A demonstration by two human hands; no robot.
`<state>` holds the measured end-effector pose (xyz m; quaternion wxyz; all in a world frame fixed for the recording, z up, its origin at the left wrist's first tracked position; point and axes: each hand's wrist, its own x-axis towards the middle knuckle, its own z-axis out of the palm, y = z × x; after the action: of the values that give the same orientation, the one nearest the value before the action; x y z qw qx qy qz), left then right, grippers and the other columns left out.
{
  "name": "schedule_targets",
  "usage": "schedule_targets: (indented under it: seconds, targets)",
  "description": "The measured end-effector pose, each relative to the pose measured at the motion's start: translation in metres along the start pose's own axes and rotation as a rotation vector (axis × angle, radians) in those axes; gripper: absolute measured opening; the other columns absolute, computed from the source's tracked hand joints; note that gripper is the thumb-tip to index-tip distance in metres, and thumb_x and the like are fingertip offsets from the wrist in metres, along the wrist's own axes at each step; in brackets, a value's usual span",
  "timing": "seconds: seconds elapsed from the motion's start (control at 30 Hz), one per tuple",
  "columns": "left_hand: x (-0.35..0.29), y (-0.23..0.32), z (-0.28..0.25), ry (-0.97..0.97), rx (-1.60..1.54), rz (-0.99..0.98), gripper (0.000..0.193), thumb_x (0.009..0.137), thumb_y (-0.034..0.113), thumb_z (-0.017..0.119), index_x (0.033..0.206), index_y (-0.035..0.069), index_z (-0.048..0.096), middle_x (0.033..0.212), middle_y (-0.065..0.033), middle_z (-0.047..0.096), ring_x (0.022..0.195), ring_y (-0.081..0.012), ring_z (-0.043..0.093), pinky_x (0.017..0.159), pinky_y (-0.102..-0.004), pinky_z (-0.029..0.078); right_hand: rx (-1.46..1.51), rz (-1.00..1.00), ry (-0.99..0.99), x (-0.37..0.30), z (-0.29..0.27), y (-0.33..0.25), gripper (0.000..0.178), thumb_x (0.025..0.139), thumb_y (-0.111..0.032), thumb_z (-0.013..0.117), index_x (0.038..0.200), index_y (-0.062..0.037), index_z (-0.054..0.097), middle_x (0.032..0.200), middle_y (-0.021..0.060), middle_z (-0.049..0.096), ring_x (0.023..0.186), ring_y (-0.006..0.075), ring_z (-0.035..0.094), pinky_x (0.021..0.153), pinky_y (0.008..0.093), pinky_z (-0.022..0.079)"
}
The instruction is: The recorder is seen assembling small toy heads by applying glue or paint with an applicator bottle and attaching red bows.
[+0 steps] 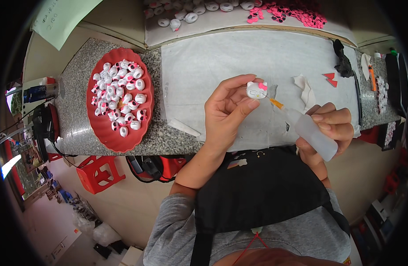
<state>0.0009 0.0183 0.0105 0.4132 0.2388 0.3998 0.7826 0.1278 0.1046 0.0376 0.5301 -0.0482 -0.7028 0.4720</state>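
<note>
1. Head view, the key relation: the small white cat head (256, 91) with a pink bow lies up and to the left of the orange nozzle (276, 103) on the translucent bottle (317, 139). The bottle's long axis slants from lower right to upper left, so the fine needle points at the head's right side. Whether the tip touches or stops just short, I cannot tell.

2. Head view, place: the cat head is held up over the middle of the white sheet (190, 71), between its left and right edges. The bottle's broad end is toward the sheet's near right corner.

3. Head view, nearer hand: the left hand (228, 99) has the cat head pinched between thumb and fingertips, thumb below, with the printed face turned toward the camera. Its forearm rises from the lower edge, leaning right.

4. Head view, other hand: the right hand (332, 124) is closed around the bottle, fingers bent over from the right. How hard it squeezes does not show.

5. Head view, surroundings: more cat heads fill the red tray (94, 126), beyond the sheet's left edge.
</note>
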Motion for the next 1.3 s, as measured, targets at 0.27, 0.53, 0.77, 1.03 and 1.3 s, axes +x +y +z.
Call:
schedule_targets:
  seconds: [0.27,0.53,0.77,1.03,1.3]
  targets:
    - [-0.0005,-0.0002,-0.0022,-0.034,-0.028,0.024,0.036,0.07,-0.008,0.052,0.104,-0.004,0.042,0.099,-0.0128,0.05,0.092,-0.016,0.049,0.079,-0.0257,0.04,-0.019,-0.022,-0.005,-0.0004,0.0002,0.0016,0.038,0.054,-0.004,0.069,0.084,-0.0049,0.044,0.08,0.009,0.044,0.058,0.0131,0.041,0.05,0.023,0.039]
    - [0.0,-0.0006,-0.0035,-0.018,-0.022,0.035,0.035,0.07,-0.008,0.051,0.104,-0.004,0.042,0.101,-0.0132,0.049,0.093,-0.0159,0.048,0.079,-0.0251,0.039,-0.022,-0.031,-0.039,-0.0003,-0.0007,0.002,0.036,0.055,-0.003,0.067,0.084,-0.0041,0.045,0.08,0.0098,0.044,0.058,0.0131,0.041,0.049,0.0225,0.038]
    - [-0.0006,-0.0008,-0.0026,-0.008,0.001,0.017,0.035,0.07,-0.009,0.051,0.103,-0.004,0.042,0.1,-0.0131,0.049,0.092,-0.0155,0.049,0.079,-0.0243,0.04,-0.017,0.019,-0.015,-0.0003,0.0033,0.0012,0.036,0.055,-0.005,0.069,0.083,-0.0053,0.045,0.078,0.0079,0.044,0.058,0.0129,0.042,0.049,0.023,0.039]
    - [-0.0006,-0.0018,-0.0021,-0.001,0.142,0.073,0.036,0.069,-0.005,0.055,0.103,-0.003,0.044,0.097,-0.0132,0.05,0.09,-0.0167,0.049,0.079,-0.0253,0.039,-0.009,-0.036,-0.02,-0.0001,0.0036,0.0058,0.04,0.055,-0.004,0.069,0.086,-0.0044,0.045,0.08,0.0087,0.044,0.058,0.0132,0.042,0.049,0.0229,0.04]
    - [-0.0006,-0.0025,-0.0025,-0.026,0.37,0.168,0.031,0.069,-0.006,0.054,0.099,-0.004,0.047,0.098,-0.0111,0.048,0.091,-0.0166,0.048,0.078,-0.0261,0.039,-0.001,-0.017,-0.043,0.0007,0.0062,0.0023,0.047,0.044,0.0,0.076,0.082,-0.0043,0.049,0.08,0.0093,0.047,0.057,0.0145,0.047,0.05,0.0232,0.041]
